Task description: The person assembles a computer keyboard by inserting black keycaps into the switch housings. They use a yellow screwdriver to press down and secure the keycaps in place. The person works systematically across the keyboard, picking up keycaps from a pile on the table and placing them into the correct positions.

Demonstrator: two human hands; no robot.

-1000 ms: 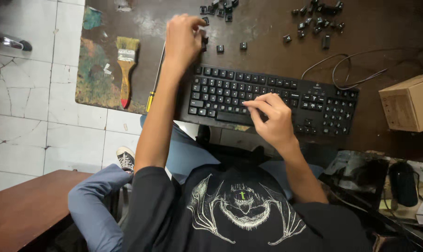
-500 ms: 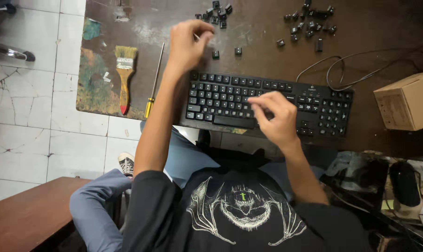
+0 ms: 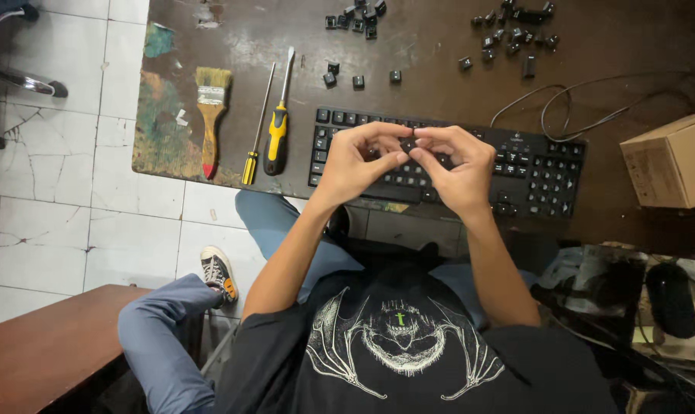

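Both pinching one small black keycap [image 3: 408, 144] between fingertips: left hand [image 3: 355, 159] and right hand [image 3: 461, 165], raised just above the black keyboard [image 3: 539, 172]. Loose keycaps [image 3: 508, 34] scattered farther back; brush [image 3: 211, 115] and two screwdrivers [image 3: 275, 130] lying left.

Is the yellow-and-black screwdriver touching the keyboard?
Apart. The head view shows the yellow-and-black screwdriver lying left of the keyboard, with a strip of bare brown table plainly visible between its handle and the keyboard's left edge.

Small black keycap [image 3: 409, 144] above keyboard [image 3: 531, 165]
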